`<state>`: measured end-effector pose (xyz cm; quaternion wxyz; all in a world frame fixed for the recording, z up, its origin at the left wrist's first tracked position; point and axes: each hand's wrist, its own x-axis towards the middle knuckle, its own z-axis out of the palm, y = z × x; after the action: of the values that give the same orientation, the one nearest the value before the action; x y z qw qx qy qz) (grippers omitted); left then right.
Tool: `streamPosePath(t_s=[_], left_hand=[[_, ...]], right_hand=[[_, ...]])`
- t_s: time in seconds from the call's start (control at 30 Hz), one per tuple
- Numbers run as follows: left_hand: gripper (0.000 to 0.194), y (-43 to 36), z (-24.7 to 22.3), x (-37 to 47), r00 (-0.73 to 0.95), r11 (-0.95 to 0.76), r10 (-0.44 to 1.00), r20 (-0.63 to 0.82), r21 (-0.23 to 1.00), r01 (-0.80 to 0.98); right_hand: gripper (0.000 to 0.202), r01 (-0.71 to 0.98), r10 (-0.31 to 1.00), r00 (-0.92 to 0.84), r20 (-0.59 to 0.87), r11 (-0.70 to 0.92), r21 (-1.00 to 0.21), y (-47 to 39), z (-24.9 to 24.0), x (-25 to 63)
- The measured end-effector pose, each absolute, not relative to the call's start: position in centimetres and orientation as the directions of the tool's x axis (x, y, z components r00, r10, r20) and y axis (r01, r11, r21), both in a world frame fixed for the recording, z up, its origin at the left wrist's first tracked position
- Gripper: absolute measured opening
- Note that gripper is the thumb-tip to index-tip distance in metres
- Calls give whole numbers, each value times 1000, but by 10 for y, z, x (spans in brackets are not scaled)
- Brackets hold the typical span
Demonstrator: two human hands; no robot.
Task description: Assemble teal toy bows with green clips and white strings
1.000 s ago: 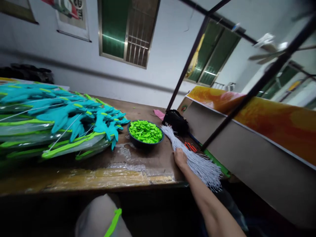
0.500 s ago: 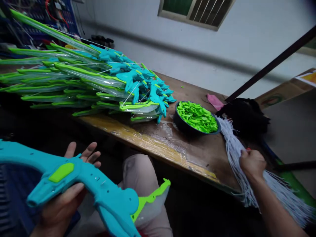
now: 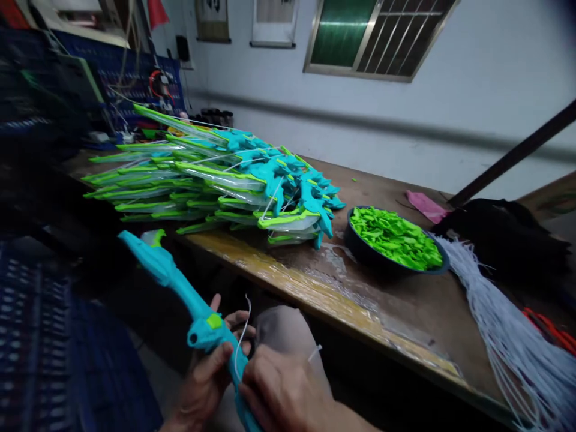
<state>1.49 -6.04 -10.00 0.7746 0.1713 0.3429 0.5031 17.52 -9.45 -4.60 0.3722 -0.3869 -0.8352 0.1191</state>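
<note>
A turquoise toy bow [image 3: 182,289] with a lime-green inset slants up to the left above my lap. My left hand [image 3: 204,378] is closed around its middle from below, thumb on the near side. A thin white cord [image 3: 243,336] is pinched in my right hand [image 3: 285,384], with one end curling up in front of the bow and another end poking out behind the knuckles. My right fingers are at the bow's lower part, which they partly hide; I cannot tell whether they touch it. The bow's lower tip is out of view.
Finished-looking toy bows [image 3: 220,180] lie heaped on the wooden table [image 3: 315,288]. Beside them stands a dark bowl [image 3: 360,249] of small green plastic parts [image 3: 396,237]. A bundle of white cords [image 3: 490,300] hangs over the right side, near a black cloth [image 3: 504,240] and a pink cloth [image 3: 426,207].
My right hand has come from the cord bundle to the bow, carrying a white cord. The bow has turned more upright and moved right. The camera view has swung left.
</note>
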Motion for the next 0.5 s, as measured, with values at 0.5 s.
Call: streamPosePath(t_s=[0.5], left_hand=[[72, -13, -93, 23, 217, 72, 955, 200, 557, -828]], right_hand=[[58, -276, 915, -235, -327, -386, -880, 1, -78, 150]])
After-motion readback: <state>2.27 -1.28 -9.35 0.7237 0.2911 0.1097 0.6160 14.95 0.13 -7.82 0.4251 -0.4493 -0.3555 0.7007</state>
